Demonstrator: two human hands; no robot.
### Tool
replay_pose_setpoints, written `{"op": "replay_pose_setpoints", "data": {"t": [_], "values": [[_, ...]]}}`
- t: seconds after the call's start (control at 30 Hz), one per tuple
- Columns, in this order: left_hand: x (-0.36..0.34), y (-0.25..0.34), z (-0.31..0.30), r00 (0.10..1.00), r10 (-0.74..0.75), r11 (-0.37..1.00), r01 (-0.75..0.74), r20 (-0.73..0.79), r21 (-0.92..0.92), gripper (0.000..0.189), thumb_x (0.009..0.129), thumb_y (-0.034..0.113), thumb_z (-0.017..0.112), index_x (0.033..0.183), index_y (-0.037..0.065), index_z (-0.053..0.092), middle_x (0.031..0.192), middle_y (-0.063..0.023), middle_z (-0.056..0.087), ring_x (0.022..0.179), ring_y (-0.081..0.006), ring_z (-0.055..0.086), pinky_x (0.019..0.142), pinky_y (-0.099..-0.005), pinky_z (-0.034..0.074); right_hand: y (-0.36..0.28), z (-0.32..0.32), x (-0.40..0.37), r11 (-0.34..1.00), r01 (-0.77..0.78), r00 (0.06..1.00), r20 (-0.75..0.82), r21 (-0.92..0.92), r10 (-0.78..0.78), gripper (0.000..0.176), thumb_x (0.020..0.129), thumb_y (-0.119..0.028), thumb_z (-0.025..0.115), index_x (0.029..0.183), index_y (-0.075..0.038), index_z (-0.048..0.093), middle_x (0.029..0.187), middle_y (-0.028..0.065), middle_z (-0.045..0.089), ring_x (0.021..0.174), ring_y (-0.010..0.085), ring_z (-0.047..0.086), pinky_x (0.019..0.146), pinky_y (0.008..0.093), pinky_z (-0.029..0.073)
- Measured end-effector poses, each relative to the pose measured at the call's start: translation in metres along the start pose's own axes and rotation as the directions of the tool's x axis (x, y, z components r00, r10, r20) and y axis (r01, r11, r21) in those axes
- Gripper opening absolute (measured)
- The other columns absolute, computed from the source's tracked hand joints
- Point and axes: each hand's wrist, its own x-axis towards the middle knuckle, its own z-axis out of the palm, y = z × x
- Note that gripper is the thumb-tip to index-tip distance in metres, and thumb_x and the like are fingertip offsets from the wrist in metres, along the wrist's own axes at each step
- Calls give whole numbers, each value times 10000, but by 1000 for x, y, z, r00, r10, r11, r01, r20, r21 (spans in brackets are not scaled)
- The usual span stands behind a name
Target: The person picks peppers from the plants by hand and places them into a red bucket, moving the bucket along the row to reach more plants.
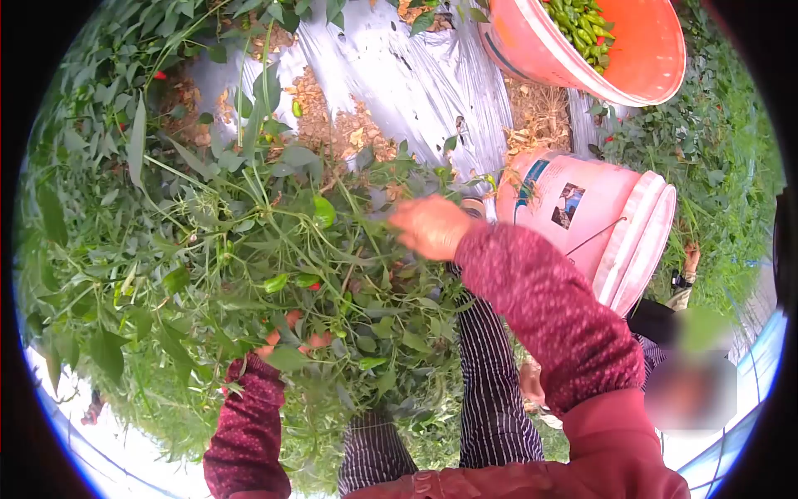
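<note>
Green pepper plants point(249, 241) fill the left and middle of the view. My left hand point(291, 337) is down among the leaves, partly covered by them, so what its fingers hold cannot be made out. Several green peppers hang nearby, one of them point(276, 283) just above that hand, with a bit of red beside it. A larger green pepper point(323, 211) hangs higher, left of my right hand. My right hand point(428, 226) is over the top of the foliage, back of the hand up, its fingertips blurred and partly hidden.
An orange-pink bucket point(644, 50) holding green peppers is at the upper right. Below it a pink bucket point(540, 195) lies near my right arm. Silvery plastic sheeting point(374, 66) covers soil at the top. Another person's hand point(692, 259) shows at the right.
</note>
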Motion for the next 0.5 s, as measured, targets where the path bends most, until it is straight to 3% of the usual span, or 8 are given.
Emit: {"op": "replay_pose_setpoints", "data": {"t": [0.03, 0.07, 0.13, 0.23, 0.27, 0.43, 0.47, 0.5], "values": [[3, -1, 5, 962, -96, 987, 60, -256, -147, 498, 895, 84, 496, 1355, 15, 316, 1319, -213, 427, 1146, -317, 513, 802, -329, 524, -15, -2, -8, 999, -40, 999, 13, -19, 40, 267, 779, -146, 582, 1017, -26, 593, 969, 148, 587, 926, 315, 587, 803, 427, 474], [-4, -22, -67, 962, -95, 988, 59, -256, -143, 498, 895, 84, 496, 1355, 15, 316, 1319, -213, 427, 1146, -317, 513, 802, -329, 524, -24, 0, -9, 996, -81, 996, 16, -39, 82, 245, 791, -169, 566, 987, -24, 590, 929, 147, 581, 910, 324, 583, 760, 434, 482], [-14, -70, -174, 968, -14, 956, 87, -249, 281, 507, 917, 194, 491, 1350, -5, 317, 1322, -223, 420, 1163, -337, 492, 837, -355, 512, -32, 16, -8, 996, -83, 995, -57, 27, 84, 231, 795, -183, 557, 963, -30, 597, 924, 139, 595, 900, 318, 590, 759, 422, 487], [-20, 3, -22, 979, -68, 959, 117, -192, 260, 490, 942, 274, 437, 1344, 12, 335, 1341, -239, 391, 1164, -350, 483, 809, -358, 517, -33, 37, -11, 985, -85, 968, -223, 149, 117, 211, 800, -195, 542, 933, -46, 610, 898, 129, 613, 851, 322, 595, 758, 435, 482], [-19, -17, -70, 992, -122, 830, 113, 20, -546, 454, 952, 256, 420, 1343, 38, 344, 1371, -245, 348, 1170, -355, 475, 800, -365, 519, -29, 35, -14, 985, -84, 961, -249, 153, 121, 200, 802, -187, 532, 927, -55, 614, 882, 128, 614, 848, 320, 595, 755, 444, 476], [-20, -6, -66, 947, -274, 842, 153, -165, -517, 461, 951, 257, 425, 1352, 49, 332, 1378, -248, 335, 1172, -353, 473, 815, -369, 513, -23, 22, -17, 980, -121, 969, -195, 161, 152, 189, 795, -153, 526, 945, -127, 637, 866, 135, 616, 821, 339, 598, 737, 442, 479], [-20, -3, -64, 931, -302, 843, 160, -204, -514, 462, 951, 257, 426, 1354, 52, 330, 1380, -249, 332, 1173, -353, 472, 818, -370, 512, -18, 29, -18, 971, -153, 962, -196, 183, 189, 274, 793, -138, 528, 1052, -180, 609, 880, 140, 617, 825, 324, 607, 740, 428, 482], [-20, 1, -62, 914, -326, 843, 165, -243, -512, 464, 950, 257, 427, 1356, 55, 327, 1382, -250, 328, 1173, -352, 472, 822, -371, 511, -16, 28, -22, 971, -147, 963, -195, 189, 183, 274, 793, -138, 528, 1052, -180, 609, 880, 140, 617, 825, 324, 607, 740, 428, 482]]}}
